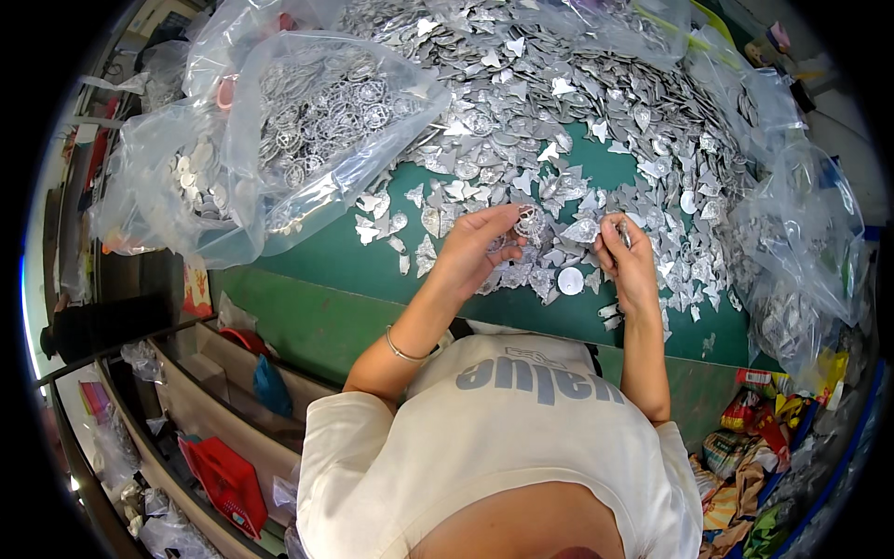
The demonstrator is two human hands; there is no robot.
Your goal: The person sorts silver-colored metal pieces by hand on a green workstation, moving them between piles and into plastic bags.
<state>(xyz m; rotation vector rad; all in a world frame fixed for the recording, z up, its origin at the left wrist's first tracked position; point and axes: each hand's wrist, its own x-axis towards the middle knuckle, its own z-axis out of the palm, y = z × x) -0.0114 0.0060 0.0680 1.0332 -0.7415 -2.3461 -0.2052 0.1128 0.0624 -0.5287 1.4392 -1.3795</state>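
Note:
Above the near edge of the green table, my left hand pinches a round openwork metal piece between thumb and fingertips. To its right, my right hand is closed on a leaf-shaped silvery metal piece, whose pointed part sticks out toward the left hand. Something else metallic shows among the right fingers, too small to make out. Small flat metal pieces lie loose under and around both hands. A plain round disc rests between my wrists.
A big heap of silvery metal pieces covers the table's far side. Clear plastic bags of ring-like openwork pieces stand at the left. More plastic drapes the right edge. A red basket sits lower left; colourful packets lie lower right.

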